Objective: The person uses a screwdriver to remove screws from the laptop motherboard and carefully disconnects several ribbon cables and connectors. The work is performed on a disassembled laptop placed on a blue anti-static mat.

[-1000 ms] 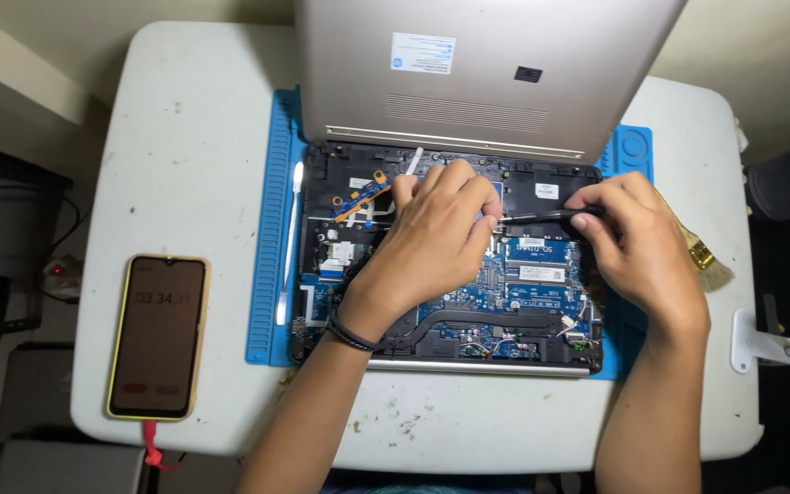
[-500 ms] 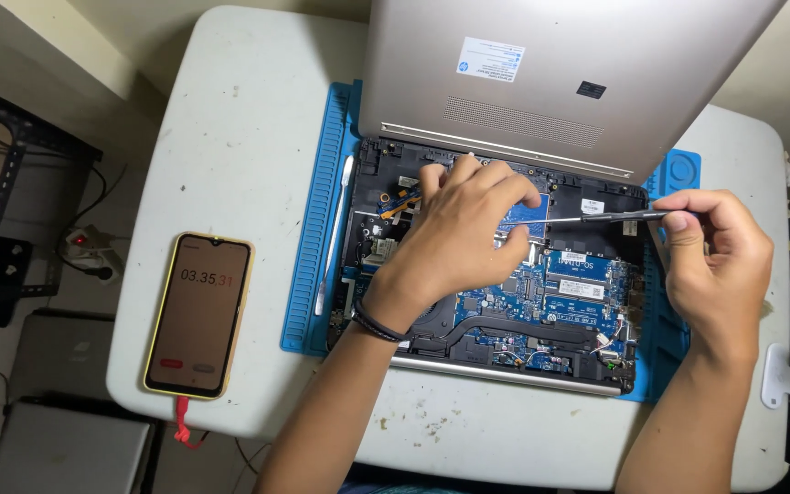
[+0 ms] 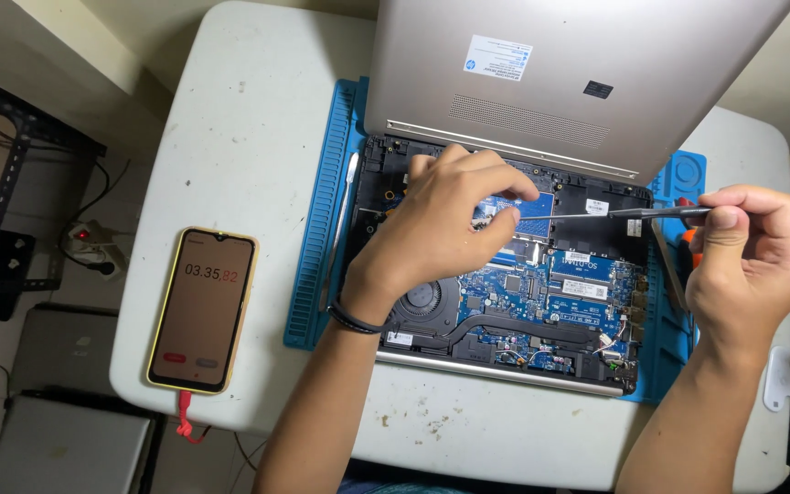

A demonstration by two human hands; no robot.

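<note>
Left hand (image 3: 441,220) curled on laptop (image 3: 505,302) – fingertips hidden, right hand (image 3: 747,261) pinching screwdriver (image 3: 633,213).

White scuffed surface (image 3: 240,128) with rounded corners, stained near the front edge; tiled floor (image 3: 38,210) at left with black metal rack (image 3: 2,183), power strip (image 3: 93,249), closed grey laptops (image 3: 66,348); even overhead light
</note>
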